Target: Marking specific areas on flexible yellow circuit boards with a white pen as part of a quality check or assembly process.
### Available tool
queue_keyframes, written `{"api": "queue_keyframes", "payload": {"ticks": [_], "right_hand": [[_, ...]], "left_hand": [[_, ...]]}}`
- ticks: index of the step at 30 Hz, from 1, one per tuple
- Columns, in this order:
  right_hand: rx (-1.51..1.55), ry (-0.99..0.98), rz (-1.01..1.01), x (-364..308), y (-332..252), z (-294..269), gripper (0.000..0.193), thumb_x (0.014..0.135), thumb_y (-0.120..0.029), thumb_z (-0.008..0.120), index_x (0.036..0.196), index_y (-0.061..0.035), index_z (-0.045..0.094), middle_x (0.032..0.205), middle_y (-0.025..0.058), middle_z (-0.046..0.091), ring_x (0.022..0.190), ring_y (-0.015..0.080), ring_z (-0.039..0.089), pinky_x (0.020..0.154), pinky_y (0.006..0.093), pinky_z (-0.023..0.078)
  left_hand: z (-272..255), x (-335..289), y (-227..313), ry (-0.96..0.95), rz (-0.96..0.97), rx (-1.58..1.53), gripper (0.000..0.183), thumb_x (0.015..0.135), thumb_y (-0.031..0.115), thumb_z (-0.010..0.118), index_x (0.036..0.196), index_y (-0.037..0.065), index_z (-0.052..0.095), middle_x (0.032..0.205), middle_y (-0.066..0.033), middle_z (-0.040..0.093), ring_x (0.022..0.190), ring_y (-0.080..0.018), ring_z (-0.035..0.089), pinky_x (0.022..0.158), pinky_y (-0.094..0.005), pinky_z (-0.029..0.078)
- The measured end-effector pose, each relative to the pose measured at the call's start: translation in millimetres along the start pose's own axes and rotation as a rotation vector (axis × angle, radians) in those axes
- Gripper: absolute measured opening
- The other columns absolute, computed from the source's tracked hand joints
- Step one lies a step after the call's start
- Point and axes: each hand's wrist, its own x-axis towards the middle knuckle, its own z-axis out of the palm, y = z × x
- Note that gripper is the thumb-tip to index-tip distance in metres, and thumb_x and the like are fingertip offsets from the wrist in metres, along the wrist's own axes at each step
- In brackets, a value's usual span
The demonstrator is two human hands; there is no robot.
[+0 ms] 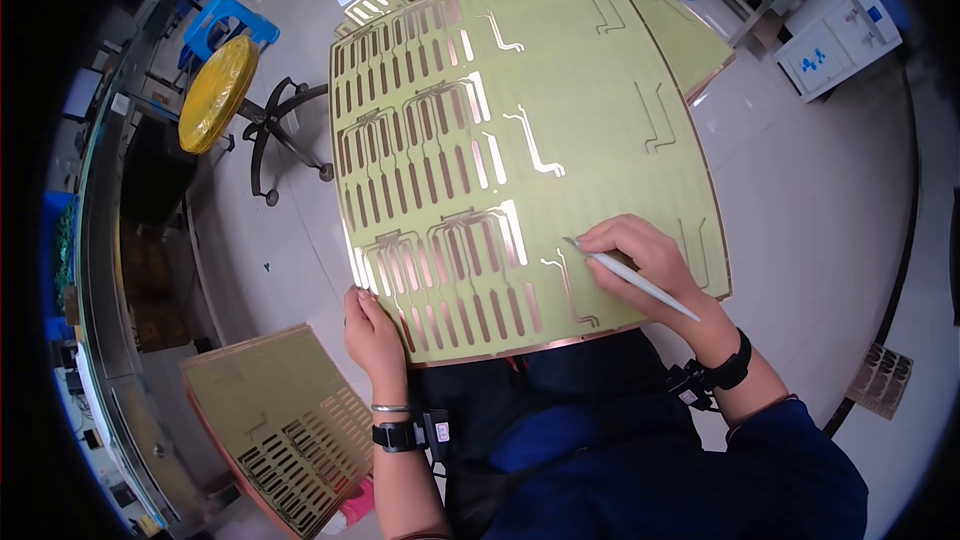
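A large pale green circuit board panel [590, 90] with rows of bare copper strips slopes in front of me, its near edge at my lap. My left hand [374, 332] is closed on the panel's near left corner, thumb on top and the other fingers mostly hidden. Over the panel's near right part, my right hand [640, 260] is closed like a pen grip around a slim white-handled tool [645, 285]. Its small dark tip is at the panel's surface, close to a thin copper trace [568, 285]. Whether the tip touches the surface, I cannot tell.
More green panels [672, 35] lie stacked beneath and behind this one. Another copper-patterned panel [225, 380] leans at the lower left. A yellow-topped swivel stool [215, 95] and blue plastic stool [225, 25] stand left. At the right are a white cabinet [835, 50] and a small patterned sheet [882, 380].
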Motion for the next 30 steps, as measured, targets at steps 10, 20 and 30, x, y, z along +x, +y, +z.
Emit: {"api": "queue_keyframes", "payload": {"ticks": [10,20,30], "right_hand": [[-0.064,0.052,-0.035,2.4,2.0,5.5,0.012,0.074,-0.001,0.063,0.086,-0.0024,0.06,0.084,0.0095,0.063,0.08,0.0263,0.061,0.072,0.0333,0.05],[-0.106,0.264,0.211,8.0,1.0,-13.4,0.018,0.081,-0.005,0.059,0.099,-0.0039,0.063,0.096,0.0117,0.065,0.085,0.028,0.061,0.079,0.0365,0.049],[0.41,-1.061,-0.309,-68.1,-49.6,85.6,0.023,0.089,-0.019,0.054,0.11,-0.0089,0.056,0.111,0.0166,0.059,0.1,0.0336,0.058,0.088,0.0451,0.043]], "left_hand": [[2.0,3.0,-5.9,0.003,-0.003,-0.004,0.027,0.096,0.022,0.042,0.107,0.002,0.057,0.083,-0.0141,0.065,0.075,-0.0315,0.063,0.065,-0.0377,0.047],[2.2,2.4,-5.0,0.016,0.036,-0.015,0.026,0.095,0.021,0.042,0.106,0.002,0.057,0.082,-0.0148,0.064,0.074,-0.0329,0.063,0.064,-0.0387,0.047],[3.0,5.9,-9.5,0.008,0.041,-0.064,0.027,0.095,0.022,0.042,0.106,0.003,0.057,0.083,-0.016,0.064,0.074,-0.0327,0.063,0.064,-0.0388,0.047]]}}
